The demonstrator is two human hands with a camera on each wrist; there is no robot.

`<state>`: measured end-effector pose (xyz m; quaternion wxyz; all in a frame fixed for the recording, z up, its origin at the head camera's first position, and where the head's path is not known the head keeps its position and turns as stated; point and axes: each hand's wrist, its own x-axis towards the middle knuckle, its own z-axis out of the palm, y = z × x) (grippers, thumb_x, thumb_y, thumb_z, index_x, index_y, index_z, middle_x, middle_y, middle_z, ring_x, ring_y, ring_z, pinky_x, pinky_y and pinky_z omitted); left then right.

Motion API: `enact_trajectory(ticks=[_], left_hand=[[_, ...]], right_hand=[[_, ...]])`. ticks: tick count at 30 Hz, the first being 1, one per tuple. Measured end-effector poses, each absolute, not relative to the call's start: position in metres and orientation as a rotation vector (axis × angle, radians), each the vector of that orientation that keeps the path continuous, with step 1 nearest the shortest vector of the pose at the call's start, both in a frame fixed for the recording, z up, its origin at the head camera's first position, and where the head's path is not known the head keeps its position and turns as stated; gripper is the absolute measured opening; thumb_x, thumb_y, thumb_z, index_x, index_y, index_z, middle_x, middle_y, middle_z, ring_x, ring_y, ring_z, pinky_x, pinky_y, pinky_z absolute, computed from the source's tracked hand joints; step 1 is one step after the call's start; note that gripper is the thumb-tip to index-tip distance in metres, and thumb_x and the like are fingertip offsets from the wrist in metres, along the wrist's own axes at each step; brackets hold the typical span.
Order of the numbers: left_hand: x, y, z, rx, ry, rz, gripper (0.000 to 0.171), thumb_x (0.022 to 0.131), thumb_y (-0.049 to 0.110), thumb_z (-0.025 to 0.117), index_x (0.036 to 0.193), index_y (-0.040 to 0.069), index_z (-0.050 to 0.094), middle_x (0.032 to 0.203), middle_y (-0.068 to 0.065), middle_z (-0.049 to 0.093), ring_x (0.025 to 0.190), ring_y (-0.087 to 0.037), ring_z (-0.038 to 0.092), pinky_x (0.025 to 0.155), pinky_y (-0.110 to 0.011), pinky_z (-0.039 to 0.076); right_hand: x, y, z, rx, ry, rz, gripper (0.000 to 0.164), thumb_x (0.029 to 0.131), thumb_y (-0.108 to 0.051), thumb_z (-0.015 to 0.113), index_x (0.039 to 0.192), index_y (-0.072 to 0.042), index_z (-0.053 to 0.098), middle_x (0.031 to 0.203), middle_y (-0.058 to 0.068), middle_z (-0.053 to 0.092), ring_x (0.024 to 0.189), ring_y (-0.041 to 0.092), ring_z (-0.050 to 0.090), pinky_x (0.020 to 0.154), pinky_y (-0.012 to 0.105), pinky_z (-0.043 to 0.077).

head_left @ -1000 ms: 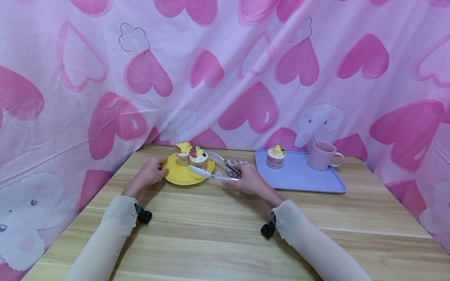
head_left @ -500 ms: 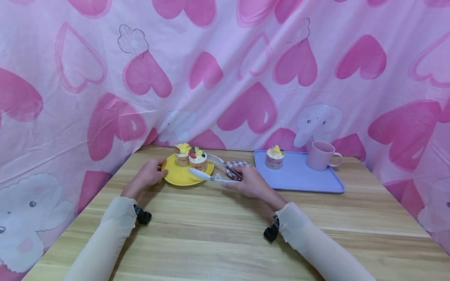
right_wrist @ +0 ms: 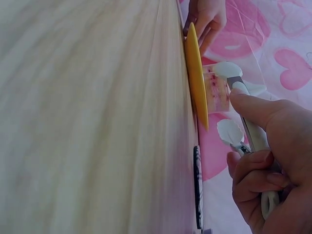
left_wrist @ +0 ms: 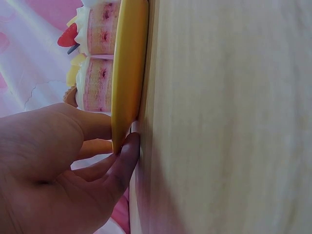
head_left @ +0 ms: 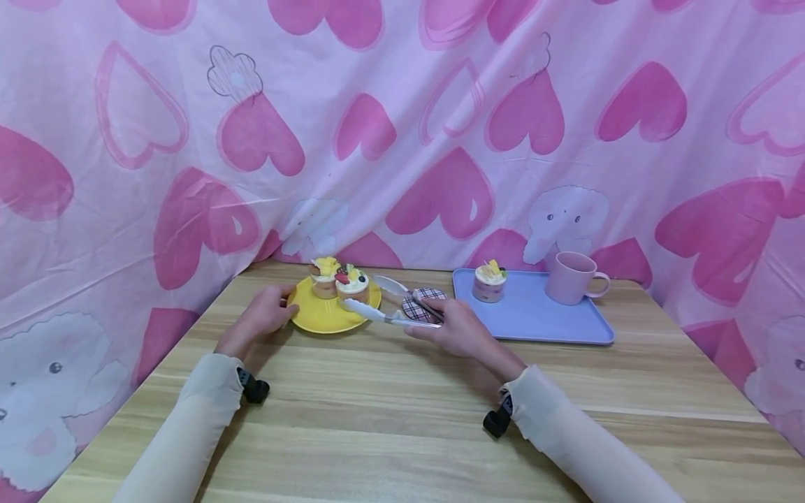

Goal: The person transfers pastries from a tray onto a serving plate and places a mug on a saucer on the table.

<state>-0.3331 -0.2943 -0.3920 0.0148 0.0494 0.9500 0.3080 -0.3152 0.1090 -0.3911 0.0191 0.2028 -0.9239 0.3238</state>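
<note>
My left hand [head_left: 260, 314] pinches the rim of a yellow plate [head_left: 327, 320] at the table's left back, thumb on one side and fingers on the other in the left wrist view. Two small cream cakes stand upright on it: one with mango pieces [head_left: 324, 286], one with strawberry and blueberry [head_left: 352, 281]. In my right hand [head_left: 468, 334] is a pair of tongs [right_wrist: 254, 129], its handle gripped by thumb and curled fingers. The white tong heads [head_left: 363, 311] are spread beside the strawberry cake, with nothing held between them.
Between plate and tray lies a round plaid coaster [head_left: 431, 294], partly behind the tongs. A lilac tray [head_left: 541, 323] at the right back holds a third cream cake [head_left: 489, 288] and a pink mug [head_left: 566, 281]. A pink heart-patterned cloth [head_left: 440, 195] hangs behind the wooden table [head_left: 352, 419].
My right hand has drawn the spread tongs slightly to the right, away from the strawberry cake. The left hand stays at the plate's rim.
</note>
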Motion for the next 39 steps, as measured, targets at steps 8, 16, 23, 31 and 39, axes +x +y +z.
enact_trajectory(ticks=[8, 16, 23, 31, 39], left_hand=[[-0.333, -0.295, -0.393, 0.141, 2.952, 0.950, 0.061, 0.108, 0.009, 0.058, 0.160, -0.014, 0.037, 0.155, -0.039, 0.051, 0.140, -0.049, 0.058, 0.116, -0.058, 0.052], [-0.333, -0.294, -0.393, 0.157, 2.962, 0.958, 0.059, 0.108, 0.007, 0.059, 0.159, -0.014, 0.040, 0.152, -0.039, 0.054, 0.137, -0.049, 0.060, 0.115, -0.058, 0.053], [-0.332, -0.292, -0.392, 0.146, 2.954, 0.965, 0.059, 0.108, 0.008, 0.058, 0.160, -0.014, 0.038, 0.154, -0.038, 0.053, 0.138, -0.049, 0.059, 0.116, -0.058, 0.053], [-0.332, -0.293, -0.392, 0.175, 2.978, 0.947, 0.058, 0.107, 0.008, 0.059, 0.158, -0.014, 0.041, 0.152, -0.038, 0.054, 0.137, -0.050, 0.060, 0.115, -0.059, 0.053], [-0.331, -0.294, -0.392, 0.168, 2.975, 0.948, 0.056, 0.107, 0.008, 0.059, 0.157, -0.013, 0.044, 0.151, -0.038, 0.055, 0.136, -0.050, 0.060, 0.114, -0.059, 0.054]], right_hand=[[-0.313, 0.122, -0.391, 0.608, -2.835, 1.033, 0.078, 0.088, -0.058, 0.085, 0.152, -0.018, 0.064, 0.118, 0.009, 0.074, 0.093, 0.021, 0.059, 0.069, 0.032, 0.051], [-0.311, 0.135, -0.390, 0.572, -2.803, 1.081, 0.083, 0.089, -0.062, 0.082, 0.154, -0.015, 0.062, 0.114, 0.008, 0.072, 0.089, 0.020, 0.062, 0.065, 0.031, 0.053], [-0.310, 0.149, -0.390, 0.595, -2.767, 1.096, 0.083, 0.090, -0.060, 0.082, 0.155, -0.013, 0.061, 0.104, 0.007, 0.071, 0.081, 0.019, 0.060, 0.058, 0.029, 0.051], [-0.313, 0.166, -0.391, 0.549, -2.742, 1.082, 0.071, 0.091, -0.058, 0.083, 0.144, -0.015, 0.067, 0.091, 0.004, 0.064, 0.077, 0.018, 0.057, 0.060, 0.028, 0.046], [-0.316, 0.182, -0.393, 0.579, -2.636, 1.157, 0.049, 0.089, -0.039, 0.090, 0.122, -0.010, 0.067, 0.086, 0.004, 0.062, 0.068, 0.019, 0.055, 0.055, 0.029, 0.047]])
